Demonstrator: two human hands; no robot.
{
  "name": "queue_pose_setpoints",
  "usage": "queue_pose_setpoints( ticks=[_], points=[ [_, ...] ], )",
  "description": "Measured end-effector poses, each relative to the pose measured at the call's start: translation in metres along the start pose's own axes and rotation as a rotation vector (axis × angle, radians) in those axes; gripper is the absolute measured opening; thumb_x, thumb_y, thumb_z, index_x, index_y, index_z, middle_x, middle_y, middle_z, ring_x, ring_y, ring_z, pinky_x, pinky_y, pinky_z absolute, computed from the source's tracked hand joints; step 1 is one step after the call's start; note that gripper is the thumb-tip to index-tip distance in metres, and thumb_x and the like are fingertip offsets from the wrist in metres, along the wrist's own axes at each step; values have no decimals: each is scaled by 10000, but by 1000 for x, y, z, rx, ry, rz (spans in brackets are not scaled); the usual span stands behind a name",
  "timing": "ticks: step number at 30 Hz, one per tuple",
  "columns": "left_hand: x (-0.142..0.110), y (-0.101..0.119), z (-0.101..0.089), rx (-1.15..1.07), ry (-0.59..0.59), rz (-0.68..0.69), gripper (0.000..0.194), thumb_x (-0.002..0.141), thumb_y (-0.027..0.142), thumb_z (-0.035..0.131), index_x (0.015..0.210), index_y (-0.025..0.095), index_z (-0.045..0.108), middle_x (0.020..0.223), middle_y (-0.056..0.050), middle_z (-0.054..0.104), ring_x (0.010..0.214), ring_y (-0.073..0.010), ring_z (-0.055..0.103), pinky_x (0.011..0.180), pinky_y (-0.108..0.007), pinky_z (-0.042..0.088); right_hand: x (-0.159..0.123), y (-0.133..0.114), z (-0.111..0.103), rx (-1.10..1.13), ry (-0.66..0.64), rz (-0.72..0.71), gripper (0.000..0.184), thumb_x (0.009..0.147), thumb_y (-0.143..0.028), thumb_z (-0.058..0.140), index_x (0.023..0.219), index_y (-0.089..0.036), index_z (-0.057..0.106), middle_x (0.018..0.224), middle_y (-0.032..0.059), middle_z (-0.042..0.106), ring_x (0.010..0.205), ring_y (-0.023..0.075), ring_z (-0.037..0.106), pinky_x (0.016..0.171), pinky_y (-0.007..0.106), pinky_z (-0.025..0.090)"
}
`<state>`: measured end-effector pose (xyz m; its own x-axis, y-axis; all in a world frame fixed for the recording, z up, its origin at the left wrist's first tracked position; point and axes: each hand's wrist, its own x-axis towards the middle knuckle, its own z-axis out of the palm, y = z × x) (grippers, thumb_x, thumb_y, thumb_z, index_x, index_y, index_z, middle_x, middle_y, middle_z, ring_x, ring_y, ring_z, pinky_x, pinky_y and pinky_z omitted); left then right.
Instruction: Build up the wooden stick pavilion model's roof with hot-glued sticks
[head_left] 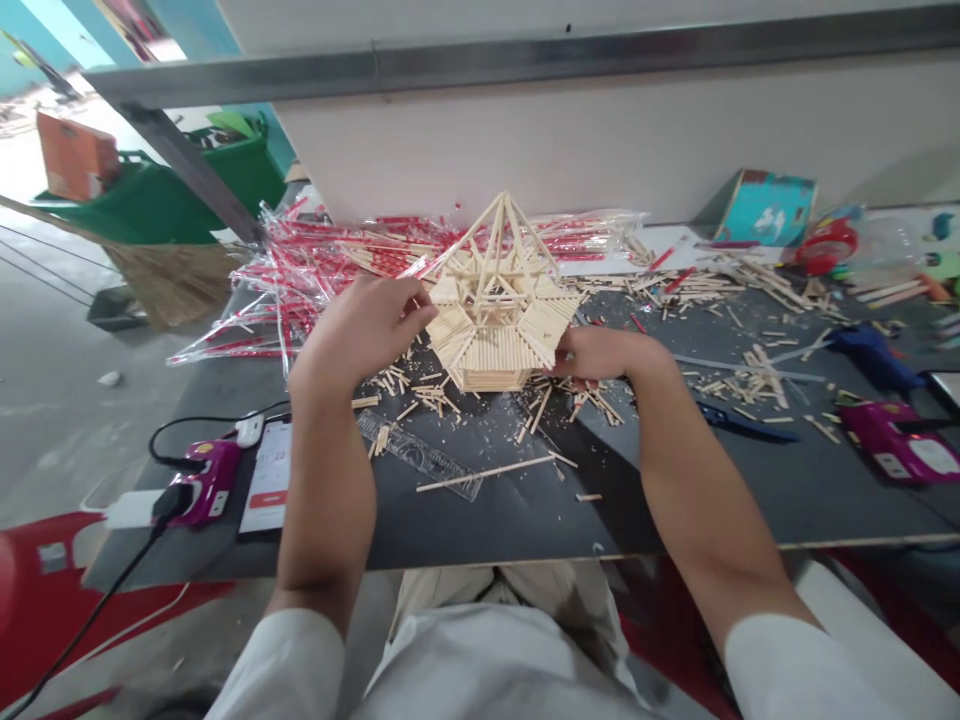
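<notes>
A small house model made of pale wooden sticks stands upright on the dark table, with a slatted, flared roof and a pointed open frame on top. My left hand is closed at the left roof edge, thumb and forefinger against it. At the lower right, my right hand curls its fingers under the roof's edge; part of its grip is hidden by the model. Cut stick pieces lie around the base. In front are a clear plastic ruler and a long thin stick.
Plastic-wrapped red and pale sticks are piled at the back left. A phone and purple power adapter lie at left. On the right are a dark-blue knife-like tool, a blue glue gun and another purple adapter.
</notes>
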<state>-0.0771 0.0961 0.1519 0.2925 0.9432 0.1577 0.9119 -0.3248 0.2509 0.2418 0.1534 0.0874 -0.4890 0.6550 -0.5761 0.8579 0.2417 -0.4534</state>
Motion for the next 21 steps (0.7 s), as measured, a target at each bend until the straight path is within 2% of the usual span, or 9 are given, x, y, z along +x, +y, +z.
queue_pose_setpoints(
  ticks=[3, 6, 10, 12, 14, 15, 18, 20, 21],
  points=[
    [1, -2, 1, 1, -14, 4, 314, 997, 433, 522, 1040, 220, 749, 887, -66, 769, 818, -219, 690, 740, -348, 467, -3, -2, -6, -50, 11, 49, 152, 913, -281, 629, 945, -163, 718, 732, 85, 759, 621, 198, 713, 647, 312, 523],
    [0, -1, 0, 10, -8, 2, 310, 1003, 430, 533, 1043, 215, 752, 885, -64, 767, 820, -220, 690, 736, -347, 459, -20, -1, -13, -102, 62, 83, 115, 864, -257, 668, 874, -173, 746, 682, 69, 747, 619, 205, 716, 651, 331, 519],
    [-6, 8, -10, -33, 34, 45, 304, 1012, 405, 551, 1042, 195, 770, 869, -59, 766, 789, -196, 685, 729, -327, 459, -75, 8, -20, -46, 235, 150, 95, 836, -245, 665, 882, -209, 740, 718, 44, 755, 609, 203, 703, 597, 355, 519],
    [-12, 17, -18, -134, 35, 103, 278, 1013, 391, 577, 1045, 202, 778, 856, -34, 768, 753, -160, 680, 731, -299, 471, -107, 13, -19, -44, 391, 157, 110, 832, -330, 727, 876, -229, 730, 728, 47, 762, 588, 214, 698, 566, 375, 521],
    [-19, 27, -26, -238, 13, 176, 258, 1022, 388, 590, 1037, 215, 781, 838, -10, 763, 710, -127, 659, 717, -270, 476, -130, 14, -15, 28, 598, 71, 138, 819, -373, 762, 878, -254, 723, 750, 58, 772, 595, 231, 711, 552, 389, 555],
    [-21, 32, -28, -284, 4, 208, 250, 1025, 382, 595, 1007, 214, 779, 830, -5, 759, 700, -118, 651, 709, -260, 475, -137, 10, -13, 72, 679, -7, 163, 825, -401, 781, 915, -273, 732, 804, 61, 788, 649, 246, 736, 600, 405, 594],
    [-23, 47, -26, -403, -13, 252, 235, 1028, 361, 609, 974, 210, 781, 810, -5, 750, 688, -110, 639, 677, -248, 472, -133, -18, -2, 240, 951, -176, 213, 849, -452, 825, 982, -308, 742, 888, 46, 802, 755, 247, 770, 729, 424, 650],
    [-20, 56, -18, -484, 7, 224, 225, 1029, 349, 618, 1010, 203, 787, 796, -3, 746, 661, -101, 627, 639, -239, 462, -116, -46, 6, 467, 936, -259, 192, 846, -368, 854, 932, -256, 725, 817, 48, 783, 717, 216, 768, 692, 370, 653],
    [-17, 60, -13, -533, 28, 200, 226, 1029, 348, 621, 1024, 195, 787, 801, -6, 749, 653, -98, 625, 620, -235, 457, -105, -59, 10, 552, 865, -310, 190, 840, -333, 862, 915, -237, 717, 794, 42, 777, 703, 199, 762, 676, 344, 649]
  ],
)
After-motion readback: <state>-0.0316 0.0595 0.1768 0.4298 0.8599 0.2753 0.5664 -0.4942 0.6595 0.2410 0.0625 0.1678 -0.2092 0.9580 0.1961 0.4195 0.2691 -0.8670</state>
